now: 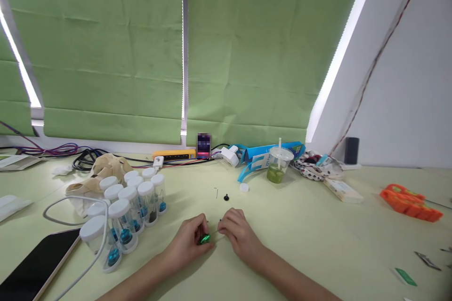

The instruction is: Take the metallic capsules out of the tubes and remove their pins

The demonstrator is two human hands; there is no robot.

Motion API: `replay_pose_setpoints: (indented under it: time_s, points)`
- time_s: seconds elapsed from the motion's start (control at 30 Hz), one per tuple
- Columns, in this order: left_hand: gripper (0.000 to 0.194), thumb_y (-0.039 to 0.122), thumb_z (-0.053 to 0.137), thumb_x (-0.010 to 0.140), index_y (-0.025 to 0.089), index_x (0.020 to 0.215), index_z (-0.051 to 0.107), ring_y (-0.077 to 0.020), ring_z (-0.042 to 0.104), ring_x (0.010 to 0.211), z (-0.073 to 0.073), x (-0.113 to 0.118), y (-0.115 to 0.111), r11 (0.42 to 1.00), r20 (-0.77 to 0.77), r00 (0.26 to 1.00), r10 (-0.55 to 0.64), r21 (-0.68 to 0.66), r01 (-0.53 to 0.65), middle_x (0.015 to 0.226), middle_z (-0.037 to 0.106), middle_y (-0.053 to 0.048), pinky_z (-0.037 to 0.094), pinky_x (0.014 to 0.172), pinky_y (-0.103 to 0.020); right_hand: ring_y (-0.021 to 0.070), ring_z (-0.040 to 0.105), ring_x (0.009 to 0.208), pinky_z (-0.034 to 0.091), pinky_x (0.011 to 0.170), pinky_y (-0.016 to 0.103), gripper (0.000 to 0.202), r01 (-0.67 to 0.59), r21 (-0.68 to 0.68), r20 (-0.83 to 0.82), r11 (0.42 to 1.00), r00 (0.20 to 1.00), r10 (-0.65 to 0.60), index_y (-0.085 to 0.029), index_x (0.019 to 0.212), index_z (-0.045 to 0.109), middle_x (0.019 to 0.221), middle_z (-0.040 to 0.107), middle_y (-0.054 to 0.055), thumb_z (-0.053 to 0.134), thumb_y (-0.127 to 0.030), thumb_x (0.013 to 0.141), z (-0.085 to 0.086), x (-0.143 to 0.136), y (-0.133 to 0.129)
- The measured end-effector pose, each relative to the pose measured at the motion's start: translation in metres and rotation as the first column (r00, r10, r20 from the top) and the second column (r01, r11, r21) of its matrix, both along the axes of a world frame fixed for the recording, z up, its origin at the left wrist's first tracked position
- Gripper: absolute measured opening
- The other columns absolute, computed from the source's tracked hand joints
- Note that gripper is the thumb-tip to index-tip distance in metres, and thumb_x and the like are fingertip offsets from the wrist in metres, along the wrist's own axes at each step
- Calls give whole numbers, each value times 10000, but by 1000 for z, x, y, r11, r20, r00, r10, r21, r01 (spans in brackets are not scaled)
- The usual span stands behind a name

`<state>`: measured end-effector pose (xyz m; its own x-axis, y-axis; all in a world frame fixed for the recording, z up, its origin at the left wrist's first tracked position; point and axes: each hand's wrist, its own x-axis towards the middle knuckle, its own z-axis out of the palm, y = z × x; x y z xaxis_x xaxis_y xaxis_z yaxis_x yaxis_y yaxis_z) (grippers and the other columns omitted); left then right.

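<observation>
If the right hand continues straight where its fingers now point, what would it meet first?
Most likely the left hand, which holds a shiny green object; exact depth is hard to judge from this view.

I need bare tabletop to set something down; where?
Most room: right of the right hand, backed by the cup, with the orange item far right. Crowded: left of the left hand, with capped tubes and a phone. Ahead of both hands: a small black part.

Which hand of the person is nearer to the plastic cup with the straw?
The right hand. The cup stands beyond it and to its right; the left hand, holding a shiny green piece, is farther left, farther from the cup.
</observation>
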<state>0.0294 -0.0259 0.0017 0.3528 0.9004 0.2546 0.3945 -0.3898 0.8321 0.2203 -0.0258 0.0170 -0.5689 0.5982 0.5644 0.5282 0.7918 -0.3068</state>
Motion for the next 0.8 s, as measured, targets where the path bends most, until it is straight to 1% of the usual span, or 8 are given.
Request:
replay_pose_setpoints:
  time_s: [0.1, 0.2, 0.33, 0.4, 0.47, 0.57, 0.67, 0.8]
  points:
    - [210, 96, 580, 574, 188, 661, 413, -59, 336, 466, -3, 1, -1, 997, 45, 999, -29, -67, 32, 517, 365, 97, 213, 438, -187, 156, 449, 782, 341, 696, 304, 223, -20, 56, 49, 998, 999, 17, -185, 820, 527, 771, 504, 41, 332, -96, 881, 1, -2, -3]
    - [252, 115, 651, 558, 177, 668, 433, -55, 357, 491, -2, 2, -2, 988, 128, 989, -70, -130, 87, 548, 385, 91, 232, 452, -183, 156, 449, 793, 340, 696, 300, 231, -58, 59, 44, 997, 997, 55, -190, 833, 522, 785, 500, 40, 325, -74, 870, 0, -3, -5]
    - [202, 269, 666, 658, 142, 748, 538, -54, 387, 493, 3, 1, -3, 952, 214, 963, -164, -222, 212, 576, 432, 62, 273, 458, -187, 150, 453, 785, 335, 708, 300, 162, -59, 15, -24, 998, 998, 59, -188, 816, 449, 773, 503, 26, 346, -68, 854, -1, -1, -4]
    - [258, 364, 601, 733, 133, 846, 573, -54, 399, 455, 5, 0, -3, 917, 263, 941, -214, -277, 286, 571, 434, 52, 296, 430, -190, 147, 454, 779, 333, 714, 301, 128, -42, -2, -73, 999, 996, 42, -188, 829, 412, 788, 509, 24, 367, -69, 843, -1, 0, -3]
    - [339, 435, 566, 753, 131, 902, 585, -64, 447, 461, 5, -1, -3, 890, 326, 916, -232, -310, 336, 639, 469, 19, 338, 410, -194, 146, 459, 781, 328, 718, 301, 127, -31, -2, -95, 1000, 995, 30, -190, 852, 399, 807, 518, 24, 385, -65, 831, 1, 1, -2]
    - [367, 470, 571, 743, 132, 885, 598, -85, 505, 532, 4, -1, -3, 884, 376, 897, -233, -302, 356, 730, 500, -20, 387, 426, -196, 145, 469, 772, 310, 715, 307, 167, -47, 39, -44, 998, 998, 49, -196, 859, 403, 780, 537, 12, 371, -38, 819, 3, 1, -3]
    - [322, 445, 554, 768, 137, 859, 583, -75, 473, 507, 4, -1, -4, 887, 361, 898, -252, -286, 363, 616, 473, 15, 366, 426, -184, 149, 469, 771, 289, 717, 321, 226, -84, 114, 40, 990, 996, 80, -201, 877, 421, 762, 566, 5, 348, -2, 800, 4, 0, -4]
    - [272, 403, 532, 793, 135, 821, 569, -65, 444, 504, 7, 0, -7, 899, 346, 897, -275, -237, 367, 621, 467, 23, 340, 448, -189, 164, 470, 827, 272, 748, 348, 291, -110, 205, 160, 973, 984, 78, -208, 927, 467, 819, 588, 21, 338, 11, 787, 5, 0, -7]
